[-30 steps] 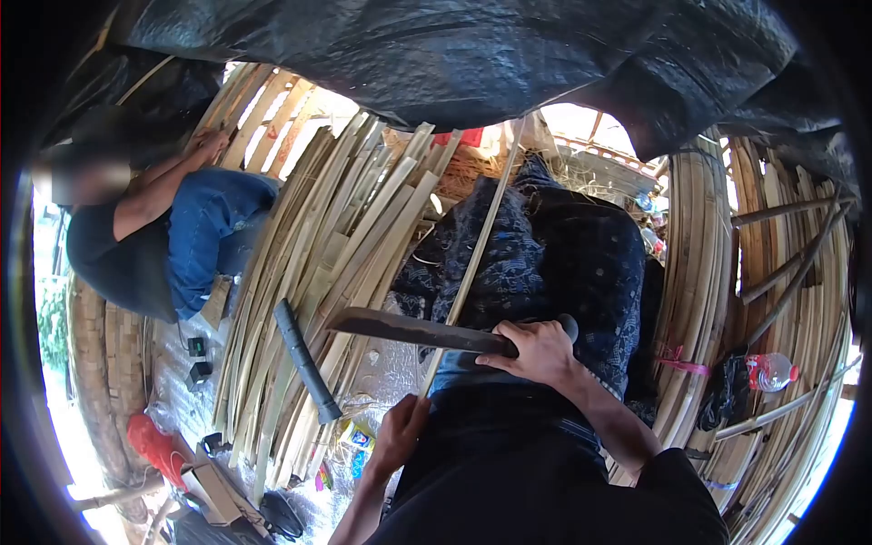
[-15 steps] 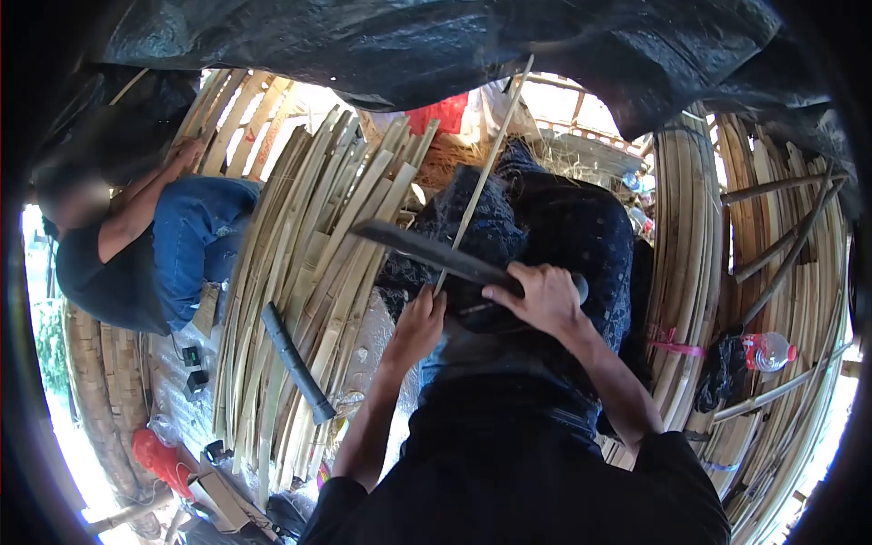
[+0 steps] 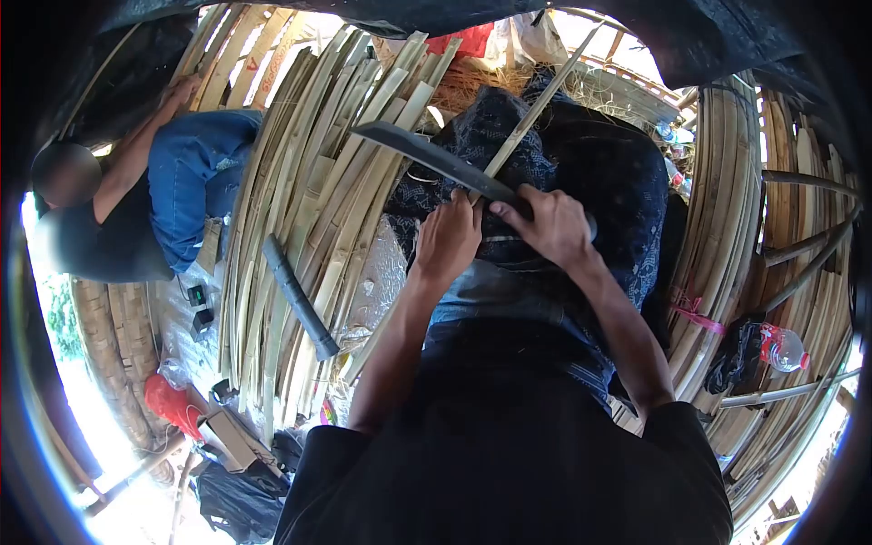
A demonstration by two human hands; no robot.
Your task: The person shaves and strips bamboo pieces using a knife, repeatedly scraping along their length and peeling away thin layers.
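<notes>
My right hand (image 3: 556, 229) is closed round the handle of a machete (image 3: 422, 152), whose dark blade points to the upper left. Beneath that blade, my left hand (image 3: 450, 238) grips the near end of a thin bamboo strip (image 3: 545, 100). The strip slants away to the upper right, crossing the blade close to my left fingers. Whether the edge bites into the strip cannot be made out. Dark patterned cloth (image 3: 599, 163) covers my legs under both hands.
Many split bamboo strips (image 3: 309, 200) lie at my left, with a dark sheath-like piece (image 3: 298, 295) on top. A person (image 3: 200, 173) in jeans sits beyond them. Bundled bamboo (image 3: 718, 182) and a plastic bottle (image 3: 783, 349) are at my right. Black sheeting (image 3: 436, 14) hangs overhead.
The view has tipped downward, so the surroundings sit higher. My left hand has come nearer to my right hand, and the machete slants more steeply across the strip.
</notes>
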